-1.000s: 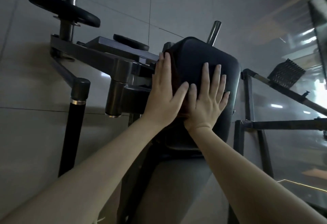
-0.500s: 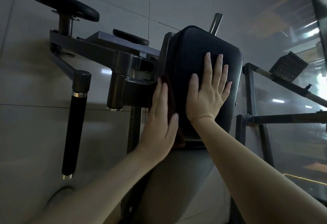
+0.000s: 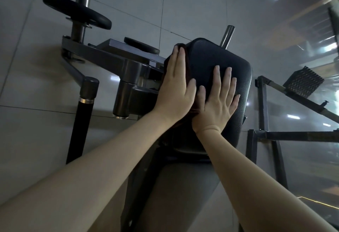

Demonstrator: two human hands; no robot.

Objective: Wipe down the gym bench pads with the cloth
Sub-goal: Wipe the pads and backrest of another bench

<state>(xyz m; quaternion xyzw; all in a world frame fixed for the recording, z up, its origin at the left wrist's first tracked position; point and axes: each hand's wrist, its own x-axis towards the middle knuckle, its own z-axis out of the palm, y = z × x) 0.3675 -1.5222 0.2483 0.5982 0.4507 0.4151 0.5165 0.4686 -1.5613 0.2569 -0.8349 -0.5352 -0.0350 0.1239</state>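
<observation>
Plainly the cloth point(image 3: 187, 63) is a soft, thin, limp thing. Dark reddish-brown, it lies draped over the left edge of the black bench pad point(image 3: 220, 55), pinned there by the left hand point(image 3: 176, 92). That hand's fingers point(image 3: 178, 61) are straight and flat, pressing the cloth rather than curling round it. Only strips of the cloth show, beside the fingers and below the thumb. It likely weighs next to nothing and would bunch or slip under a loose palm, so I judge flat pressure across its middle the right hold, or a pinch at a corner to refold it. The right hand point(image 3: 216, 109) lies spread on the pad's face, just right of the cloth, its fingers released and holding nothing; it seems to steady the pad. The pad looks firm, with a grained, faintly shiny skin that is probably slick under the cloth. It is mounted on the grey machine frame point(image 3: 128, 70), so it needs no lifting. A weight plate point(image 3: 77, 10) sits far left.
</observation>
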